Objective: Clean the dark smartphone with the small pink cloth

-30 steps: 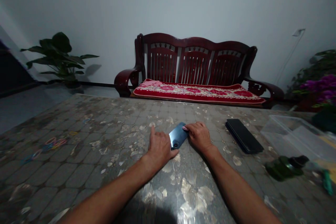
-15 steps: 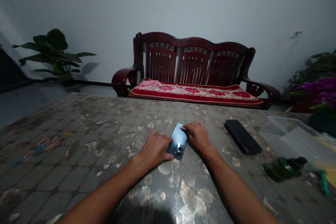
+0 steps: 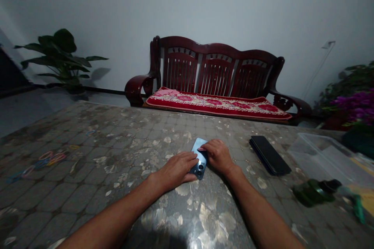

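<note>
A shiny light-blue smartphone [image 3: 199,146] lies on the patterned tablecloth, back side up, its camera lenses toward me. My left hand [image 3: 178,167] grips it from the left, fingers across its back and thumb by the near edge. Over the phone's upper right part is my right hand [image 3: 218,155], closed, with its fingertips pinched together against the back. Whatever sits in that pinch is too small to make out. The two hands hide the phone's side edges.
At right lie a black wallet-like case [image 3: 269,155], a clear plastic box [image 3: 312,151] and a green bottle [image 3: 312,192] on its side. Colourful rubber bands [image 3: 49,158] are scattered at left. Beyond the tablecloth [image 3: 96,202] stands a wooden bench [image 3: 216,50].
My left hand has slid a little right, its fingers now further across the phone's back. My right fingertips have shifted slightly left and toward me over the phone.
</note>
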`<state>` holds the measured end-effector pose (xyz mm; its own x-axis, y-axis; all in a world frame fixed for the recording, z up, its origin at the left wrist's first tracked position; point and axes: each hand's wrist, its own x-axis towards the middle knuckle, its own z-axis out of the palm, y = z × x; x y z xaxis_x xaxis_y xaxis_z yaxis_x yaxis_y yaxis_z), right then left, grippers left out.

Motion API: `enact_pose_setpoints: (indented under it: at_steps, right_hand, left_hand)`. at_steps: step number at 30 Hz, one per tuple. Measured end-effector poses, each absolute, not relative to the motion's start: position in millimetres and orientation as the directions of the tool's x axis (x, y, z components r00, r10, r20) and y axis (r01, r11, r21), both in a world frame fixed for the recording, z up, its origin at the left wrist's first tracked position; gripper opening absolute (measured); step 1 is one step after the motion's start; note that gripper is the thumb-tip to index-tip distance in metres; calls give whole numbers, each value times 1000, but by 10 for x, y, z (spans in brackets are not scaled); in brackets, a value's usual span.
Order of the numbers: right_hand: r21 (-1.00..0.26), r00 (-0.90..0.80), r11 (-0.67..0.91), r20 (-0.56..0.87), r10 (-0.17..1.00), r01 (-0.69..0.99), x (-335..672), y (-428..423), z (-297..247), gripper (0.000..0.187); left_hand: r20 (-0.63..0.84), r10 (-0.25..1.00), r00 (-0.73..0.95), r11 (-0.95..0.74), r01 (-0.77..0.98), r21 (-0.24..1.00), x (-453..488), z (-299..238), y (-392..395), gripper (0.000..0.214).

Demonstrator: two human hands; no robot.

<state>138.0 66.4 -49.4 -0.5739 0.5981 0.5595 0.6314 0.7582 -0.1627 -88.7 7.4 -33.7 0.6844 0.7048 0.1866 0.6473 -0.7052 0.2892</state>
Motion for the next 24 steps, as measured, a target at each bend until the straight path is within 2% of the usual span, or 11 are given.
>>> enact_pose_setpoints:
  at_steps: [4,7,14,16,21,24]
  right_hand:
    - [-156,-457,629,558,692,762,1395,759,-512,25]
    - [-148,-450,606,538,713,782,1415,759,-523,27]
    - [-131,-613,765,521,595,631,1358,563,-463,23]
    - [-130,-599,762,542,590,634,1328,578,-461,25]
    - [-169,-431,608,560,707,776,1282,807,-480,30]
    - [-171,-384,534,521,762,828,1240,920,-486,30]
  left_hand:
    - [172,717,675,-693,665,279,-868,-302,51,43]
    - [147,726,671,-682,678,272,-850,-279,36,40]
    - [89,753,652,-649,712,269,-853,-226,19,39]
    - [62,764,643,-634,728,262,-875,-207,22,38]
    - [40,773,633,-622,745,240,-907,-144,3,33]
    - [34,789,613,-604,765,225,-851,-105,-44,43]
